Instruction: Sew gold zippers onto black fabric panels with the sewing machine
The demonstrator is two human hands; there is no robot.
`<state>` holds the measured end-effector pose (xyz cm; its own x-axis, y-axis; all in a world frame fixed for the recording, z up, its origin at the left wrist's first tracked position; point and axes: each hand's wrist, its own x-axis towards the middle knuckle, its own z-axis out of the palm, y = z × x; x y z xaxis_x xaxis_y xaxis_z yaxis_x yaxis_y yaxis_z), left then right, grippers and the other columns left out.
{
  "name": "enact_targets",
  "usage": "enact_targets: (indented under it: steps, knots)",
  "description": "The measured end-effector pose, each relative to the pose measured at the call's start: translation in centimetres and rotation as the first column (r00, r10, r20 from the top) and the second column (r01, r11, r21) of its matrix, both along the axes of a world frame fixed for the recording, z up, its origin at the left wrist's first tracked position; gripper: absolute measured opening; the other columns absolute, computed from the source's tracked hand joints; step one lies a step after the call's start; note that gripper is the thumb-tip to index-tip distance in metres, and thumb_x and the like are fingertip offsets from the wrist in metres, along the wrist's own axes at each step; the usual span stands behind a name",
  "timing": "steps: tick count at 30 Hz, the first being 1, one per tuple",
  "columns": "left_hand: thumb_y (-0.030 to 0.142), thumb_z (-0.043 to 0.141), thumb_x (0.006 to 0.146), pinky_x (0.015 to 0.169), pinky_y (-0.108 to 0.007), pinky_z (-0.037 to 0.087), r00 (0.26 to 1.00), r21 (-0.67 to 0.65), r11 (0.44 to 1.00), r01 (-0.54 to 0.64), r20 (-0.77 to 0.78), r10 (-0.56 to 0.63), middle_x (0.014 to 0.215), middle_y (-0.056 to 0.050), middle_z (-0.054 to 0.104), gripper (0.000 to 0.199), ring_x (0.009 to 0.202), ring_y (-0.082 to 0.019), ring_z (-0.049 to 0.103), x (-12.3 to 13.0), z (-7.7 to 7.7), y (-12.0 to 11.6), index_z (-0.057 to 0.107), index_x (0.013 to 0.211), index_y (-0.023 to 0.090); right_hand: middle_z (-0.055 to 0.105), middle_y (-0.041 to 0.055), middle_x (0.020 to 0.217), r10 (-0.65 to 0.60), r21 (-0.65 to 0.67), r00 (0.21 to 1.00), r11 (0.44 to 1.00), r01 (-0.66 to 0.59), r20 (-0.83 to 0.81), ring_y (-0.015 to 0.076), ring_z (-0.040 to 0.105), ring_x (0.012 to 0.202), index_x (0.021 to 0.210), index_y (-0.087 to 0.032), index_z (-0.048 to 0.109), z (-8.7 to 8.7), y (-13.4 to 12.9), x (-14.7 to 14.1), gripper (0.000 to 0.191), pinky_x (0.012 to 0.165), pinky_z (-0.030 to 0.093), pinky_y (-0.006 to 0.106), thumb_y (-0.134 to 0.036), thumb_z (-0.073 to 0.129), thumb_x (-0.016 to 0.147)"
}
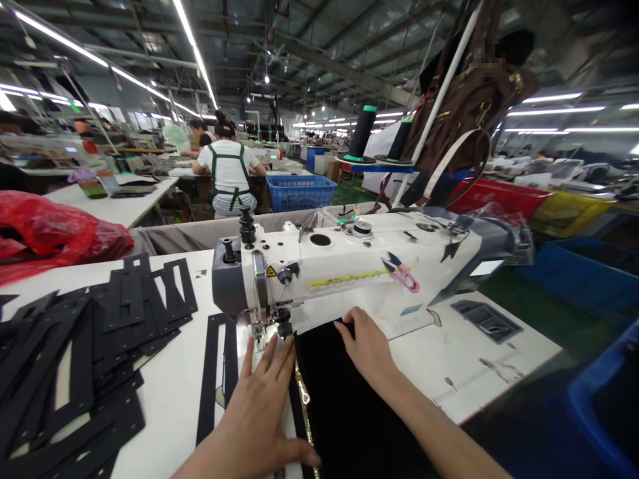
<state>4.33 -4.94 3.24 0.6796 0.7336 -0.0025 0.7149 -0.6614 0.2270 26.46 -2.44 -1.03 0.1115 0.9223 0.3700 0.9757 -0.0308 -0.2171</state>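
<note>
In front of me a white sewing machine (349, 266) stands on a white table. A black fabric piece (339, 392) with a gold-toothed zipper (302, 392) along its left side lies at the needle area. My left hand (264, 399) rests flat on the work left of the zipper, fingers stretched towards the presser foot (284, 328), thumb across the zipper's lower part. At the fabric's far right edge, my right hand (367, 349) pinches the cloth between thumb and bent fingers. Left of my left hand lies a black frame-shaped piece (212, 379), partly covered by the hand.
Many black cut frames (74, 359) are heaped on the left of the table. Pink-handled thread snips (401, 273) sit against the machine's body. Thread cones (362, 133) stand behind it. A blue bin (574, 273) is at right; a person (228, 166) sits ahead.
</note>
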Motion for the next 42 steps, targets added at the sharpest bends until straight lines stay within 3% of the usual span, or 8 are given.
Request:
enact_targets:
  steps: [6,10,13,17,22,30,35,42]
  knots:
    - [0.086,0.052,0.043,0.106,-0.059,0.0,0.999,0.032,0.999,-0.032,-0.002,0.033,0.136,-0.023,0.035,0.117,0.126,-0.043,0.029,0.5,-0.3,0.4,0.044,0.13,0.007,0.06,0.0062,0.067,0.015,-0.082,0.99,0.997,-0.004,0.143,0.0206,0.057,0.053,0.089,-0.015,0.053,-0.1,0.6,0.6,0.023,0.046,0.032,0.027,-0.035,0.042,0.092]
    - [0.087,0.049,0.046,0.106,-0.057,-0.002,0.999,0.037,0.999,-0.025,-0.031,0.027,0.136,-0.023,0.036,0.116,0.126,-0.043,0.03,0.5,-0.1,0.6,0.043,0.13,0.007,0.062,0.0171,0.095,0.036,-0.088,0.977,0.996,-0.017,0.213,0.0296,0.06,0.081,0.1,-0.008,0.056,1.5,0.4,0.2,0.021,0.065,0.042,0.037,-0.024,0.047,0.089]
    - [0.087,0.046,0.049,0.106,-0.058,-0.003,0.999,0.023,1.0,0.006,-0.044,-0.005,0.136,-0.024,0.034,0.117,0.127,-0.043,0.027,0.5,-0.1,0.7,0.041,0.131,0.004,0.046,0.0193,0.128,0.259,-0.061,0.942,0.966,-0.251,0.212,0.0323,0.043,0.117,0.121,-0.006,0.049,2.4,-2.2,-1.3,0.036,0.094,0.035,0.046,-0.023,0.044,0.089]
    - [0.088,0.04,0.052,0.105,-0.057,-0.006,0.999,0.044,0.998,0.033,-0.036,-0.031,0.138,-0.023,0.031,0.117,0.129,-0.041,0.023,0.3,-0.3,0.7,0.038,0.133,0.004,0.022,0.0173,0.144,0.61,-0.171,0.788,0.788,-0.591,0.086,0.0277,0.016,0.134,0.139,-0.004,0.023,1.9,-6.4,-2.9,0.067,0.107,0.021,0.05,-0.034,0.048,0.085]
    - [0.089,0.037,0.054,0.105,-0.058,-0.004,0.997,0.002,0.999,0.033,-0.064,-0.032,0.143,-0.021,0.021,0.119,0.132,-0.041,0.013,0.1,-0.2,0.5,0.027,0.137,0.005,0.018,0.015,0.146,0.622,-0.226,0.782,0.765,-0.603,0.021,0.0257,0.012,0.135,0.139,-0.007,0.025,1.9,-6.9,-3.3,0.058,0.106,0.023,0.052,-0.028,0.042,0.088]
    - [0.088,0.038,0.054,0.105,-0.058,-0.004,0.995,-0.033,0.999,0.038,-0.091,-0.041,0.145,-0.021,0.011,0.121,0.133,-0.039,0.004,-0.2,-0.3,0.2,0.021,0.139,0.004,0.041,0.0144,0.135,0.696,-0.143,0.717,0.713,-0.686,0.032,0.0228,0.032,0.128,0.127,-0.008,0.046,2.1,-7.9,-4.2,0.04,0.104,0.03,0.048,-0.018,0.037,0.089]
    - [0.09,0.038,0.05,0.104,-0.059,-0.005,0.992,-0.062,0.997,0.054,-0.107,-0.061,0.145,-0.022,0.003,0.129,0.133,-0.039,-0.004,-0.2,-0.3,0.0,0.012,0.14,0.001,0.022,0.0175,0.144,0.607,-0.157,0.789,0.791,-0.591,0.09,0.0258,0.016,0.134,0.138,-0.004,0.027,1.1,-7.5,-3.8,0.057,0.106,0.024,0.052,-0.028,0.041,0.088]
    - [0.088,0.039,0.052,0.103,-0.06,-0.005,0.995,-0.044,0.998,0.053,-0.081,-0.056,0.145,-0.023,0.007,0.126,0.133,-0.039,-0.002,-0.1,-0.5,-0.1,0.014,0.139,0.001,0.013,0.0147,0.146,0.598,-0.243,0.796,0.789,-0.564,0.091,0.0262,0.008,0.135,0.14,-0.007,0.021,0.9,-8.0,-3.3,0.069,0.107,0.019,0.053,-0.044,0.044,0.087]
